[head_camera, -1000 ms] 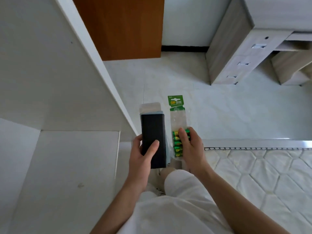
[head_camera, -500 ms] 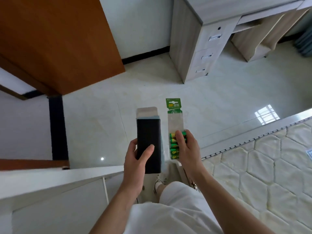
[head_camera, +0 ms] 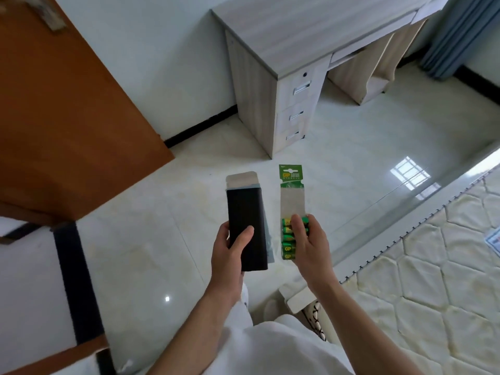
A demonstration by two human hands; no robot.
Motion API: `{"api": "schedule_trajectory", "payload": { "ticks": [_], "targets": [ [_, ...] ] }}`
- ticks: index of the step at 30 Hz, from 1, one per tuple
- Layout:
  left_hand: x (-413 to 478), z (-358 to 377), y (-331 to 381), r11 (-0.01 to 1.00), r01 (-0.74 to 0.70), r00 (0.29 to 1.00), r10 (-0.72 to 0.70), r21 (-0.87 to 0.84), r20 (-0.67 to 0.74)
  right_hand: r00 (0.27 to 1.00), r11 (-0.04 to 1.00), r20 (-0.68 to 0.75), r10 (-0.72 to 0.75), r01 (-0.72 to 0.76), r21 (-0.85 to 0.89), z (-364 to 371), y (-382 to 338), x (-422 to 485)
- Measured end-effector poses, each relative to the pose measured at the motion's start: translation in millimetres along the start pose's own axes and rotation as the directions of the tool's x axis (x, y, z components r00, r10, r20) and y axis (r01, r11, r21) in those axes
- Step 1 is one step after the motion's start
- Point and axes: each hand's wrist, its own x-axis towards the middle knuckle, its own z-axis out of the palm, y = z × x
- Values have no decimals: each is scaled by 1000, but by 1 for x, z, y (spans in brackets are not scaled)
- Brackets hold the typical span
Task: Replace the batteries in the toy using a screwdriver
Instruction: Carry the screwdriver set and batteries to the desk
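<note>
So the clear plastic blister pack of green batteries with its green card top (head_camera: 291, 197) is in the right hand (head_camera: 309, 240). The grip is pinched on its lower end, right over the cells, and the long axis points away from the body. Just beside it, not touching, the left hand (head_camera: 230, 255) has its grip wrapped round the lower half of a tall black cardboard box (head_camera: 244, 212). The box runs parallel, open flap at the far end. No toy or screwdriver showing, so I'm guessing the box gets emptied first. Pale wooden desk (head_camera: 297, 36) is well beyond.
</note>
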Motion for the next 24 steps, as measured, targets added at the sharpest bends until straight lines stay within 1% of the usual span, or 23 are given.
{"api": "schedule_trajectory", "payload": {
  "ticks": [2,6,11,19,24],
  "targets": [
    [18,8,11,1000,2,1000,-2,13,29,999,1000,-37,15,-15,11,0,-5,15],
    [58,22,32,999,24,996,-26,31,83,992,994,-102,69,-60,94,6,-15,47],
    [126,39,70,995,53,981,-67,87,179,981,985,-175,87,-59,160,29,-42,103],
    [242,62,163,980,24,940,-89,198,329,942,979,-303,147,-95,181,78,-95,204],
    [292,84,199,968,10,907,-114,250,405,907,961,-375,192,-96,261,88,-119,241]
  ]
}}
